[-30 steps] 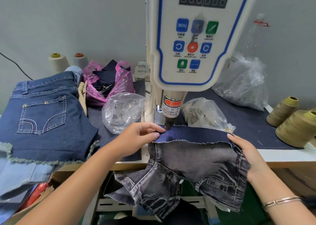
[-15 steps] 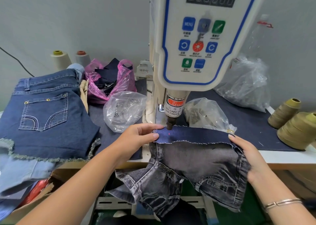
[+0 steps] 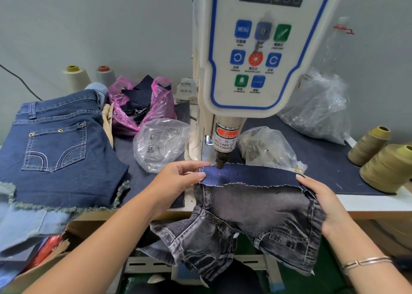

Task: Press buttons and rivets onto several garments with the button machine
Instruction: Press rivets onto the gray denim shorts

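1. Head view, the only one here: the grey-black washed denim shorts [image 3: 256, 215] are draped over the front edge of the table [image 3: 367, 201], with the dark blue inner waistband [image 3: 249, 176] folded up flat on top, right under the button machine [image 3: 256, 48].
2. Left hand [image 3: 178, 180] pinches the left end of that waistband, thumb on top and fingers curled around the edge, so it's gripping the shorts.
3. Right hand [image 3: 321, 195] holds the right end. Fingertips sit on the band and the rest of the fingers wrap under the fabric, so it's a grip too.
4. The machine's punch head [image 3: 219, 163] sits just at the back edge of the waistband, close to the left thumb. A tiny red laser dot [image 3: 219, 174] lands on the band just in front of it.
5. Whether the punch tip actually touches the cloth, can't tell.
6. Left side of the table: a pair of blue denim shorts [image 3: 60, 151], back pocket up, with brass rivets on the pocket corners.
7. Behind those, a pink plastic bag [image 3: 160, 101] with dark fabric in it, and two thread cones [image 3: 77, 78] at the back edge.
8. Clear bags [image 3: 160, 144] of small metal hardware sit either side of the machine column.
9. Right edge: two olive thread cones [image 3: 388, 166].
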